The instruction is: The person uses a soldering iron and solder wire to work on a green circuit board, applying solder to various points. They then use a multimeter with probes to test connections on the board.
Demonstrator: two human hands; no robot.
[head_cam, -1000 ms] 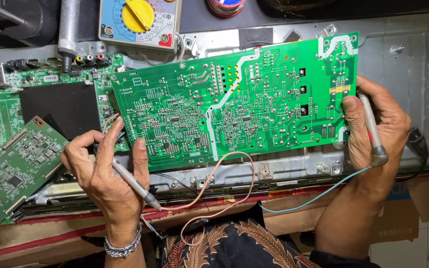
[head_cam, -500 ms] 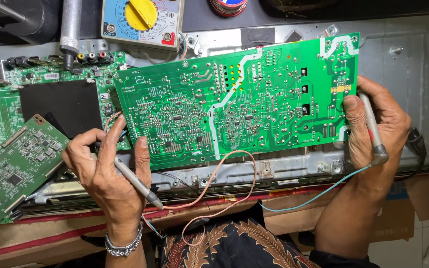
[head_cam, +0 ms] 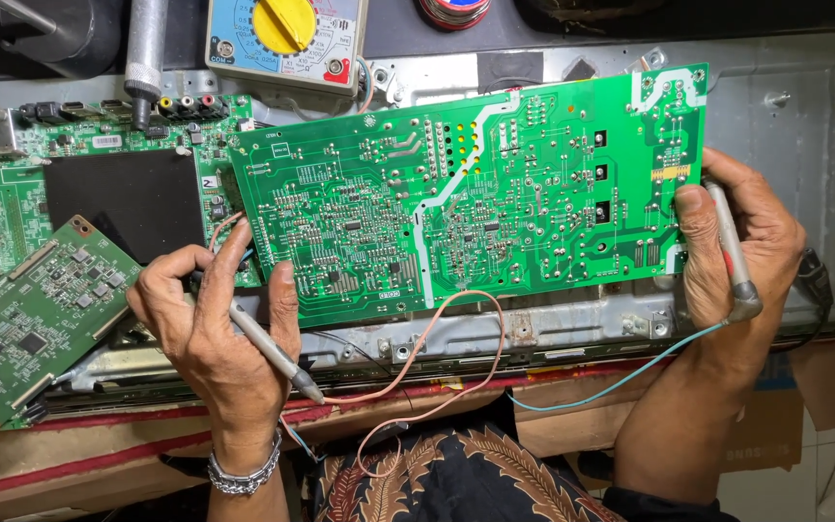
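A cluttered worktop point(head_cam: 804, 126) carries a grey metal chassis panel, with cardboard along its near edge. At far left a small green board point(head_cam: 26, 319) lies tilted, overlapping a larger mainboard point(head_cam: 99, 184) with a black square patch. An analogue multimeter with a yellow dial point(head_cam: 285, 39) stands at the back edge, above the boards.

The left hand point(head_cam: 219, 333) is closed around a grey test probe point(head_cam: 268, 343), thumb pressed on the lower left corner of the large green circuit board point(head_cam: 475, 193); the probe's reddish lead point(head_cam: 437, 372) loops below the board. This board is held solder side up (tilted slightly, right end higher) across the chassis panel, between both hands.

The right hand point(head_cam: 741, 242) grips the board's right edge, thumb on its face, with a second probe point(head_cam: 732, 256) held under the fingers; its greenish lead point(head_cam: 620, 377) trails down to the left.
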